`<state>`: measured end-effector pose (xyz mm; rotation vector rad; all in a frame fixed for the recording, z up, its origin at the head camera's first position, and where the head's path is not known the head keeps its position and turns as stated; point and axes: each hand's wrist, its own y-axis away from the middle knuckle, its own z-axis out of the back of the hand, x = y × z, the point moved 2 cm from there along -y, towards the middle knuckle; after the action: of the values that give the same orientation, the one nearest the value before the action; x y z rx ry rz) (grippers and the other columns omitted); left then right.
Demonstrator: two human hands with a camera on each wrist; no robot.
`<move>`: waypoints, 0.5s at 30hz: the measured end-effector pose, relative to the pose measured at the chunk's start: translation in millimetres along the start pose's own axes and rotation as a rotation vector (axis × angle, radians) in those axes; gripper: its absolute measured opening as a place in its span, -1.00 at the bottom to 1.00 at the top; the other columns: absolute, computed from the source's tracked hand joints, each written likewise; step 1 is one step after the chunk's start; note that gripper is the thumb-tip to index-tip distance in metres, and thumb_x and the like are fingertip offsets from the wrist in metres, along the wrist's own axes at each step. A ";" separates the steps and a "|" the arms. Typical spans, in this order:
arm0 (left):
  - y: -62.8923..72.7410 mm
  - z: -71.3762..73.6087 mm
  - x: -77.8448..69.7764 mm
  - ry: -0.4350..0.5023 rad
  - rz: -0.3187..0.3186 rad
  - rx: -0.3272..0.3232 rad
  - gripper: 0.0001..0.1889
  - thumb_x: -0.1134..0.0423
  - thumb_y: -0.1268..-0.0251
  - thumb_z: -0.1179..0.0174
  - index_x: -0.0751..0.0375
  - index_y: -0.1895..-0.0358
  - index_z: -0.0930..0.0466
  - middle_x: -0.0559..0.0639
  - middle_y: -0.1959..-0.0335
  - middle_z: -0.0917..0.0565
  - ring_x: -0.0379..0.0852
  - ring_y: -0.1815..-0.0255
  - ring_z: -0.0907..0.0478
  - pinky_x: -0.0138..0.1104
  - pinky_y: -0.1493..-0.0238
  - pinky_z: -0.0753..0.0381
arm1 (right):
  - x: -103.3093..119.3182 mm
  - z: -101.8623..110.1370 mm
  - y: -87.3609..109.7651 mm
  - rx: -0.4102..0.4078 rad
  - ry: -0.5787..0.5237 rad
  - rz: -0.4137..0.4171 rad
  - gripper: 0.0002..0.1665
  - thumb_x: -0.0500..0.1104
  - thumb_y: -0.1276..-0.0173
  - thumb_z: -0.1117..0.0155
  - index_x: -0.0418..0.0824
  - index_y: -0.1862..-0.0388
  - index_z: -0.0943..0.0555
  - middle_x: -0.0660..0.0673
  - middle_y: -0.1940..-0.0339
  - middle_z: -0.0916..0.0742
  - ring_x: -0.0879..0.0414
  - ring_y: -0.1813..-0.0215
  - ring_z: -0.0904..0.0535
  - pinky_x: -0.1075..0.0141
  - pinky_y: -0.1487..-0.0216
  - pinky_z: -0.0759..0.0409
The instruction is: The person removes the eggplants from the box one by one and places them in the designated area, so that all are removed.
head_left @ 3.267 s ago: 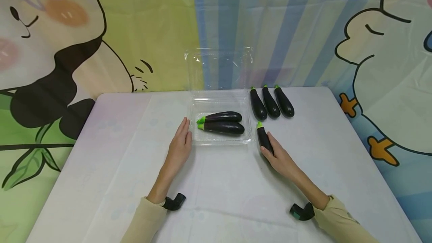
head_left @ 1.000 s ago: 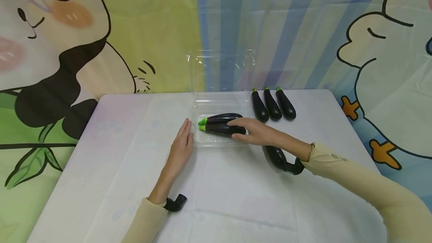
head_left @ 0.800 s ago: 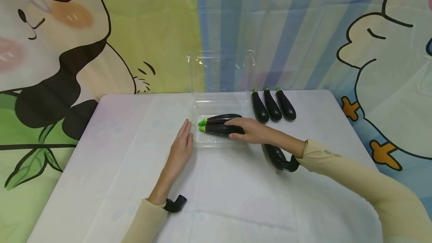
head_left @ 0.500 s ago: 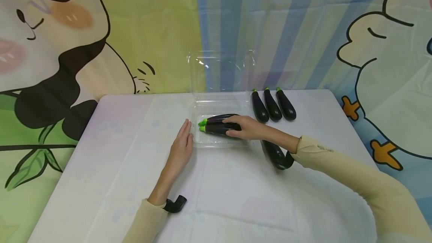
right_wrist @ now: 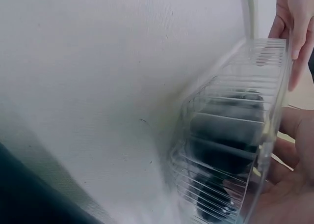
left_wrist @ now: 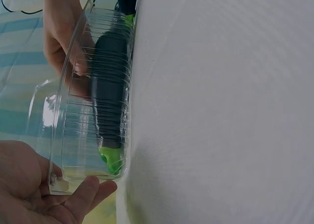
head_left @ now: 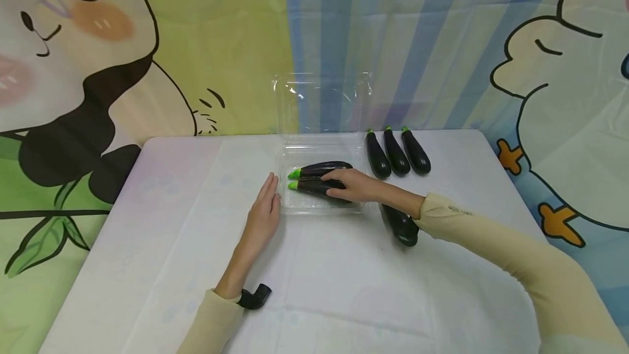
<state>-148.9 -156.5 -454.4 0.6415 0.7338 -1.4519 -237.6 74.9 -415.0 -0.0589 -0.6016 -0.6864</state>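
Note:
Two dark eggplants with green stems lie side by side in a clear plastic clamshell box [head_left: 321, 209], whose lid [head_left: 321, 97] stands raised behind. My right hand [head_left: 356, 186] reaches in from the right and grips the front eggplant [head_left: 307, 186] near its thick end, thumb on the near side, fingers between the two. The rear eggplant [head_left: 319, 169] lies just behind it. With straight fingers, my left hand [head_left: 263, 214] rests along the box's left side. In the left wrist view, fingertips [left_wrist: 91, 182] touch the box's end wall near the green stem [left_wrist: 113, 160].
Three eggplants [head_left: 395, 152] lie in a row right of the box, near the table's back edge. Another eggplant [head_left: 400, 226] lies on the white tabletop [head_left: 344, 288] below my right forearm, its stem end hidden. A printed cloth [head_left: 236, 42] hangs behind.
My right hand let go of the eggplant on the table and moved left into the box to the front eggplant. Lately it edges further left, the two eggplants slightly apart. The left hand stays.

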 end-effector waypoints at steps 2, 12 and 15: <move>0.1 -0.2 0.5 0.003 -0.001 0.000 -0.48 0.24 -0.57 0.19 0.24 -0.52 -0.08 -0.04 -0.60 -0.03 -0.01 -0.59 -0.01 -0.06 -0.56 -0.10 | 0.1 -0.7 -3.2 0.003 0.016 0.000 -0.45 -0.07 -0.48 -0.12 -0.31 -0.35 -0.42 -0.29 -0.35 -0.53 -0.17 -0.41 -0.41 -0.02 -0.40 -0.41; -0.1 0.2 0.9 0.009 -0.002 -0.002 -0.48 0.24 -0.57 0.19 0.23 -0.52 -0.08 0.00 -0.60 -0.04 -0.01 -0.59 -0.01 -0.04 -0.56 -0.10 | 0.8 -6.9 -17.7 0.031 0.045 0.002 -0.41 -0.08 -0.44 -0.18 -0.28 -0.38 -0.40 -0.27 -0.38 -0.51 -0.16 -0.42 -0.39 -0.03 -0.42 -0.38; -0.7 0.0 0.9 0.009 0.001 0.003 -0.48 0.22 -0.57 0.20 0.23 -0.52 -0.08 0.00 -0.60 -0.04 -0.01 -0.59 0.00 -0.04 -0.56 -0.10 | 0.1 -11.2 -21.9 0.038 0.052 0.003 -0.38 -0.07 -0.43 -0.20 -0.24 -0.41 -0.37 -0.25 -0.40 -0.49 -0.15 -0.43 -0.39 -0.02 -0.40 -0.41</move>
<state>-149.5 -157.1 -455.0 0.6507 0.7381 -1.4498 -245.3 55.1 -427.4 -0.0071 -0.5639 -0.6712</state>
